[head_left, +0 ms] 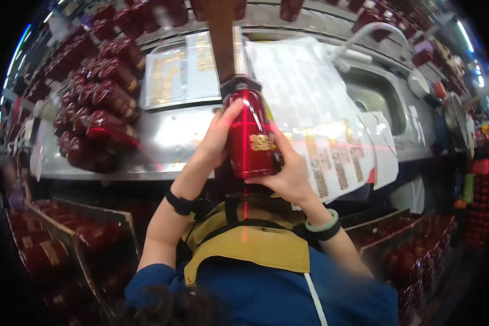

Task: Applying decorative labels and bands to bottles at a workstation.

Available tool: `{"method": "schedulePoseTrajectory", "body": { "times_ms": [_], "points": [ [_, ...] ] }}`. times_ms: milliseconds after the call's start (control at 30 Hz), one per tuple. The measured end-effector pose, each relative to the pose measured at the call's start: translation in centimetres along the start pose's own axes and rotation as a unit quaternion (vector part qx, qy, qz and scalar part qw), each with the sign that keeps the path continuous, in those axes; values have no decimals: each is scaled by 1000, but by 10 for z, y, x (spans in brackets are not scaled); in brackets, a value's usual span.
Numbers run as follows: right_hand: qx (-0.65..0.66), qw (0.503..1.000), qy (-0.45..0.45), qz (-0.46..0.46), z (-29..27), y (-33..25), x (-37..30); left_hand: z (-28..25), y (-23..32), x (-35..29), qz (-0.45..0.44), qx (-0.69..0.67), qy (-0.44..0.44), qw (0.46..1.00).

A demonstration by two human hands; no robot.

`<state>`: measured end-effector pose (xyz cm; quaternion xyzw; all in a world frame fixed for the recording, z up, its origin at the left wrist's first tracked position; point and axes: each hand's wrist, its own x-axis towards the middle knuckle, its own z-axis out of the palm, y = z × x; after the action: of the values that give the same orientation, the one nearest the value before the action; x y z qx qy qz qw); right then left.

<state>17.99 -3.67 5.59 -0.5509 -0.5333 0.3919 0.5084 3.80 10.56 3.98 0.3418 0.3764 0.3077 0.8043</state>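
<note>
At the crossed red laser lines (245, 124), left hand (219, 132) and right hand (292, 171) grasp a gold-marked red canister (252, 135) from opposite sides, apparently steadying it.

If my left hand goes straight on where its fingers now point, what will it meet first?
The left hand rests on the red container; going on, it would probably meet the black bracket at the container's far end first, though depth is unclear.
</note>
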Motion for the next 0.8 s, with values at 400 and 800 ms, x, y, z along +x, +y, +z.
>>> {"method": "schedulePoseTrajectory", "body": {
  "times_ms": [400,800],
  "points": [
    [-390,885,225,119,-259,65,7,-33,-29,-61,269,326,33,906],
    [-458,847,46,264,-390,129,63,-18,-41,-66,273,298,11,915]
  ]
}}
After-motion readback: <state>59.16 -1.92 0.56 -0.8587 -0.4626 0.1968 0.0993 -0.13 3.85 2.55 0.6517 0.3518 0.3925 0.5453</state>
